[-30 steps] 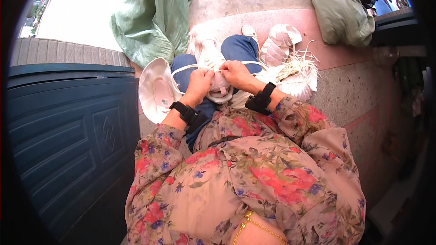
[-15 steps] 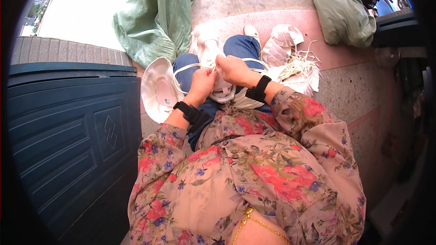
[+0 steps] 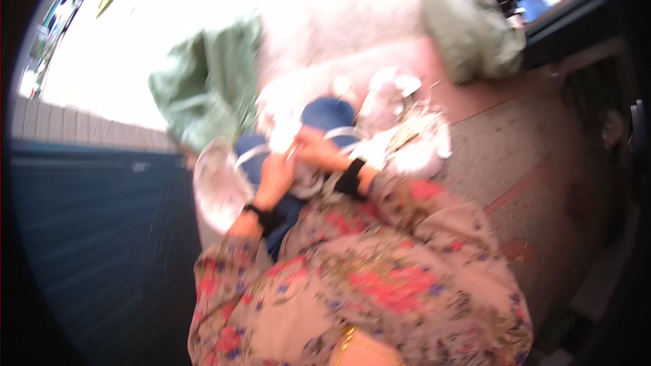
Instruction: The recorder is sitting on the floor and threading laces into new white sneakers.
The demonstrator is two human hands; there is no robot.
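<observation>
The picture is smeared by motion. Between my knees, in blue jeans (image 3: 329,114), lies a pale pink-and-white sneaker (image 3: 308,181). Over it, my left hand (image 3: 277,173) is closed in a pinch on a thin whitish shoelace (image 3: 291,153). My right hand (image 3: 317,149), just beside it and slightly farther away, has its fingers closed at the same lace. Each wrist wears a black band. A white strap (image 3: 252,154) runs across my legs. To the right sits a loose bundle of cream laces (image 3: 407,137) on pale material.
Left of my knees stands a pale, rounded, open thing (image 3: 220,186). Beyond it slumps a green sack (image 3: 210,88); another full green sack (image 3: 471,34) stands far right. More pale shoes (image 3: 386,98) lie ahead right. A dark blue panelled door (image 3: 102,230) flanks my left.
The whole view has shifted and blurred, with the scene sitting lower and farther left. Both hands remain close together over the sneaker, closed at the lace.
</observation>
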